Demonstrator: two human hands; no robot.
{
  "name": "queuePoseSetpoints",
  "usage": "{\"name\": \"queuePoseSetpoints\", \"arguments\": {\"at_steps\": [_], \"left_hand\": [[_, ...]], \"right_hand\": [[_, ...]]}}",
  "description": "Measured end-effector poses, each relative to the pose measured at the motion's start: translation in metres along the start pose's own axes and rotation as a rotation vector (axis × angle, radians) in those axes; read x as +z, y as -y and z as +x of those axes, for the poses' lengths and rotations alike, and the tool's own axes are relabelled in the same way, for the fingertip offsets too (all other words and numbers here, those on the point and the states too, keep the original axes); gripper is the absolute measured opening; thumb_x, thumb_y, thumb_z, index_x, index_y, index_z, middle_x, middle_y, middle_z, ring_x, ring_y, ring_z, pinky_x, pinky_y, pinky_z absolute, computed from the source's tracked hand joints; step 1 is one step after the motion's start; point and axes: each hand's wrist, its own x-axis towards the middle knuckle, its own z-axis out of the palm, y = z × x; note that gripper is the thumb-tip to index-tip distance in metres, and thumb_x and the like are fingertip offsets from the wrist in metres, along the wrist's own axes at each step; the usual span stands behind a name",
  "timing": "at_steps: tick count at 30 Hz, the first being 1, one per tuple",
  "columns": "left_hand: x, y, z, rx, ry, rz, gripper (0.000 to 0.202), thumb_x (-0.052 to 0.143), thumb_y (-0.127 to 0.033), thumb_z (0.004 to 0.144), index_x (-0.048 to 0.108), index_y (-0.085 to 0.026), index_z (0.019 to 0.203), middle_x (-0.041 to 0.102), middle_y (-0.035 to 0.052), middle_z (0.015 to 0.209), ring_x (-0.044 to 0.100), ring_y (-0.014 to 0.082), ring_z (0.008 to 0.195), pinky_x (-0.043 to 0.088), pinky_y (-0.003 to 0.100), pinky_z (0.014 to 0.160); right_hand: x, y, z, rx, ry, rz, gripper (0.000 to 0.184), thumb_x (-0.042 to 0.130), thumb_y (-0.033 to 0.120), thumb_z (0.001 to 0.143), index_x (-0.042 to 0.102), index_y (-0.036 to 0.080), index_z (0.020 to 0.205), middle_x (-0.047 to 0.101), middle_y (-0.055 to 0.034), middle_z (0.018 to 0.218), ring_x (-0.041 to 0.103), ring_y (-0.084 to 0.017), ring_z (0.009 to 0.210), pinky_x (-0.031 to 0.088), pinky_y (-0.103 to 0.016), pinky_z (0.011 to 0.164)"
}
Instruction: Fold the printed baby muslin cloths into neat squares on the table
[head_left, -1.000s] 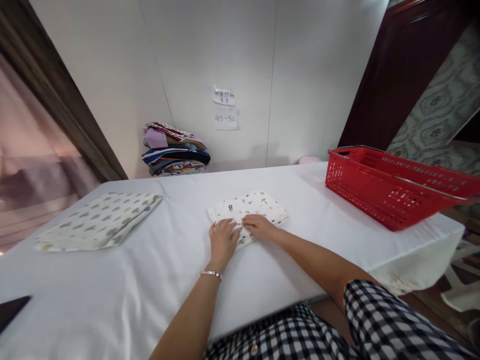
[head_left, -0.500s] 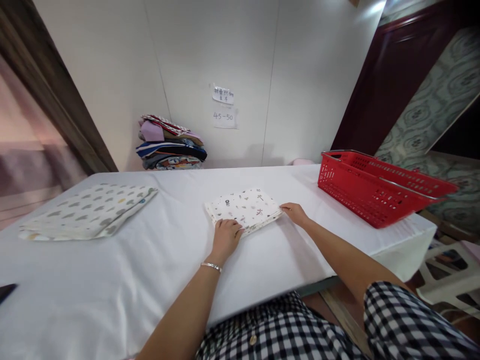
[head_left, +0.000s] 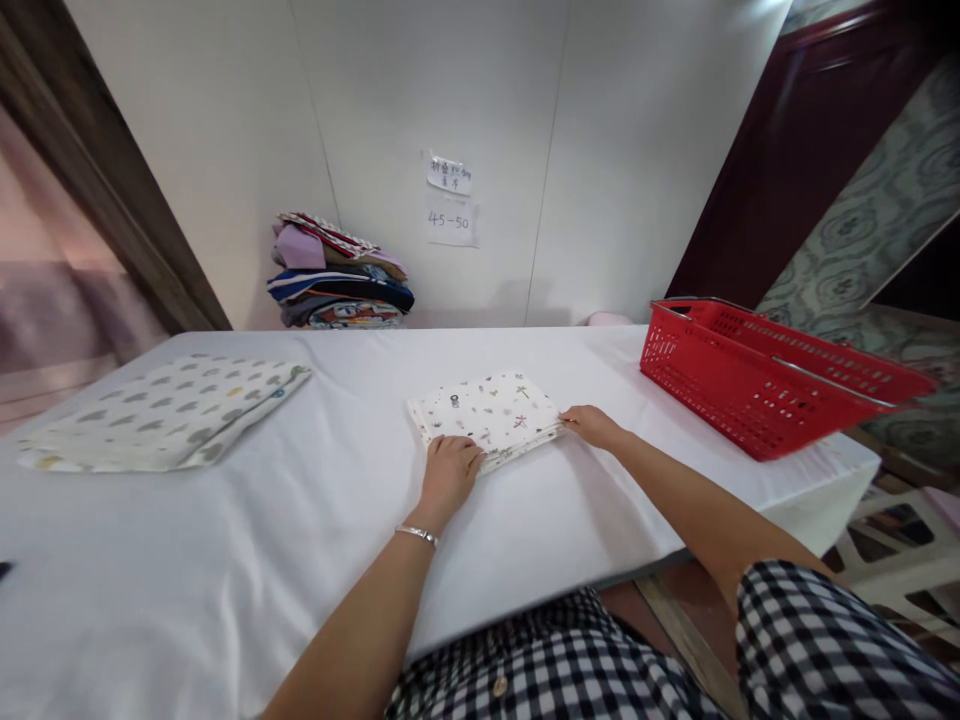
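**Two hands on the small folded cloth — one presses, one meets the edge**

We see the printed folded cloth (head_left: 486, 415) lying flat on the white tabletop (head_left: 300, 540), a little above the centre of the frame, where both arms reach it without stretching. The left hand (head_left: 448, 473) lies palm down on its near left corner. Its fingers are spread and not curled around anything, so we judge that it only weighs the layers down to keep them even. The right hand (head_left: 592, 426) touches the right corner of the cloth with its fingertips. We cannot tell if these fingers pinch the edge or only rest against it, because the hand covers the contact. A thin bracelet (head_left: 418, 535) sits on the left wrist.

The other things stand well apart from the hands. A larger grey-spotted cloth (head_left: 161, 412), also folded, lies at the left of the frame — probably put aside so the two pieces do not mix. The red basket (head_left: 757, 375) stands at the right end of the tabletop, on the side of the right arm. A stack of folded clothes (head_left: 337, 285) leans against the wall in the upper left, beside two paper notes (head_left: 450, 200).
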Motion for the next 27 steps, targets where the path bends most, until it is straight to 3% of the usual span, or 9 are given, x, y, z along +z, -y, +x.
{"name": "queuePoseSetpoints", "arguments": {"at_steps": [9, 27], "left_hand": [[-0.001, -0.001, 0.0, 0.003, -0.009, -0.02, 0.024, 0.044, -0.025, 0.087, 0.066, -0.022, 0.078, 0.066, 0.0029, 0.091, 0.054, 0.0176, 0.09, 0.029, 0.04, 0.096], [0.0, 0.003, 0.001, 0.041, 0.018, -0.024, 0.024, 0.044, -0.027, 0.087, 0.065, -0.021, 0.078, 0.066, 0.0034, 0.089, 0.055, 0.0178, 0.089, 0.035, 0.037, 0.089]], "right_hand": [[0.004, 0.0, -0.015, 0.06, -0.075, -0.137, 0.028, 0.031, 0.019, 0.092, 0.057, 0.019, 0.101, 0.061, -0.0072, 0.103, 0.056, -0.018, 0.091, 0.038, -0.025, 0.072], [0.003, -0.006, -0.022, -0.055, -0.042, -0.071, 0.023, 0.038, 0.022, 0.09, 0.059, 0.022, 0.098, 0.062, -0.0032, 0.101, 0.057, -0.015, 0.09, 0.039, -0.023, 0.074]]}}
